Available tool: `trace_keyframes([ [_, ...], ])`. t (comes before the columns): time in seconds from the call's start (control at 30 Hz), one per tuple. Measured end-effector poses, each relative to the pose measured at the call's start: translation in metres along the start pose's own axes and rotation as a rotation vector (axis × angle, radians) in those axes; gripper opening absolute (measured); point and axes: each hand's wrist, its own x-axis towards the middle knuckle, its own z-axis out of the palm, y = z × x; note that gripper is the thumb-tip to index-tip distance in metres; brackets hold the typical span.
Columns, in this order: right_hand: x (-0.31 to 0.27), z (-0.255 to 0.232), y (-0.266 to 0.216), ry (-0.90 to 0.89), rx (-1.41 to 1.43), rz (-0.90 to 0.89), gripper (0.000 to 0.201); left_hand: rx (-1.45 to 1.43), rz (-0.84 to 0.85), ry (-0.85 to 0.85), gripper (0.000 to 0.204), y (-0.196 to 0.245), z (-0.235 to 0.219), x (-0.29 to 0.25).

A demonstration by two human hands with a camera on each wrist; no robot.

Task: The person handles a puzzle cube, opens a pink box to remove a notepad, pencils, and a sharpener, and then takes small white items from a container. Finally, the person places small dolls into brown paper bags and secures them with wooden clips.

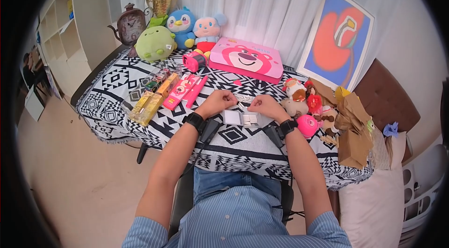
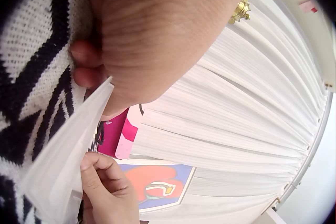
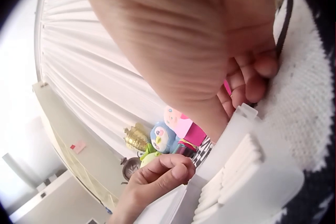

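A small clear box lies unfolded on the patterned cloth, its lid half (image 1: pixel 232 117) on the left and its other half holding short white sticks (image 1: pixel 250 120); these sticks (image 3: pixel 231 179) also show in the right wrist view. Several loose white sticks (image 1: pixel 244 100) lie just beyond it. At their left is my left hand (image 1: pixel 219 103), fingers bent with thumb and forefinger close together (image 3: pixel 163 179). My right hand (image 1: pixel 269 107) is at their right, fingers bent too (image 2: pixel 107 187). Whether either hand pinches a stick cannot be made out.
Plush toys (image 1: pixel 181 25) and a pink bear box (image 1: pixel 245 58) stand along the back. Yellow packages (image 1: pixel 146 107) and a pink case (image 1: pixel 181 91) lie at left. To the right are small toys (image 1: pixel 295 91), a pink ball (image 1: pixel 307 126) and crumpled brown paper (image 1: pixel 353 128).
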Motion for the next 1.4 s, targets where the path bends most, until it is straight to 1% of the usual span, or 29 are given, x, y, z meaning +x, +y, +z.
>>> trace_keyframes([
  [0.13, 0.006, 0.002, 0.003, -0.019, -0.063, -0.019, 0.024, 0.003, 0.013, 0.01, 0.009, -0.001, 0.001, 0.0],
  [0.23, -0.001, 0.003, 0.007, -0.003, 0.005, 0.01, 0.021, -0.011, 0.016, 0.02, 0.009, -0.002, 0.001, 0.0],
  [0.3, -0.014, 0.0, 0.005, 0.157, 0.415, 0.081, 0.02, -0.024, 0.025, 0.028, 0.01, -0.002, 0.002, 0.0],
  [0.33, -0.013, -0.003, 0.022, 0.15, 0.594, 0.124, 0.019, -0.014, 0.043, 0.034, 0.01, -0.002, 0.002, -0.001],
  [0.37, -0.013, -0.005, 0.028, 0.151, 0.594, 0.126, 0.019, -0.005, 0.06, 0.039, 0.01, -0.003, 0.002, -0.001],
  [0.43, -0.016, -0.006, 0.04, 0.155, 0.933, 0.096, 0.018, 0.006, 0.052, 0.037, 0.01, -0.004, 0.002, 0.0],
  [0.5, -0.019, -0.006, 0.036, 0.135, 0.928, 0.119, 0.016, 0.019, 0.048, 0.033, 0.009, -0.003, 0.001, -0.001],
  [0.57, -0.019, -0.006, 0.034, 0.128, 0.869, 0.075, 0.016, 0.057, -0.017, 0.019, 0.008, 0.0, 0.0, 0.0],
  [0.63, -0.022, -0.004, 0.033, 0.145, 0.853, 0.063, 0.016, 0.046, -0.01, 0.015, 0.009, 0.001, 0.0, -0.001],
  [0.7, -0.031, -0.005, 0.021, 0.111, 0.776, 0.067, 0.017, 0.047, -0.03, 0.015, 0.009, 0.002, 0.0, -0.001],
  [0.73, -0.036, -0.005, 0.013, 0.111, 0.777, 0.068, 0.017, 0.047, -0.031, 0.014, 0.009, 0.0, 0.0, -0.001],
  [0.8, -0.046, -0.005, -0.002, 0.038, 0.586, 0.074, 0.014, 0.026, 0.04, 0.039, 0.011, -0.004, 0.001, 0.0],
  [0.83, -0.048, -0.003, 0.0, 0.038, 0.586, 0.075, 0.014, 0.026, 0.04, 0.039, 0.011, -0.006, 0.001, 0.001],
  [0.9, -0.049, 0.0, 0.003, 0.0, 0.401, -0.054, 0.011, 0.027, 0.045, 0.037, 0.011, -0.002, 0.001, -0.001],
  [0.93, -0.048, 0.0, 0.005, -0.001, 0.401, -0.054, 0.011, 0.026, 0.044, 0.037, 0.011, 0.0, 0.001, -0.001],
  [1.0, -0.049, 0.0, 0.006, -0.002, 0.302, -0.131, 0.009, 0.051, 0.016, 0.03, 0.008, 0.001, 0.002, -0.001],
  [1.03, -0.05, -0.001, 0.006, -0.002, 0.302, -0.13, 0.009, 0.051, 0.015, 0.03, 0.008, 0.001, 0.002, -0.002],
  [1.1, -0.051, -0.003, 0.003, -0.036, 0.265, -0.109, 0.012, 0.028, -0.053, 0.005, 0.008, 0.003, 0.0, -0.002],
  [1.13, -0.051, -0.003, 0.001, -0.037, 0.265, -0.11, 0.012, 0.028, -0.053, 0.007, 0.008, 0.003, -0.001, -0.002],
  [1.2, -0.051, -0.002, 0.001, -0.036, 0.269, -0.145, 0.014, 0.016, -0.024, -0.001, 0.008, 0.002, 0.0, -0.002],
  [1.33, -0.051, -0.002, -0.001, -0.039, 0.232, -0.139, 0.014, 0.021, 0.028, 0.003, 0.008, 0.002, 0.0, -0.001],
  [1.4, -0.052, -0.001, -0.002, -0.054, 0.202, -0.132, 0.014, -0.018, 0.033, 0.04, 0.008, -0.001, 0.002, -0.001],
])
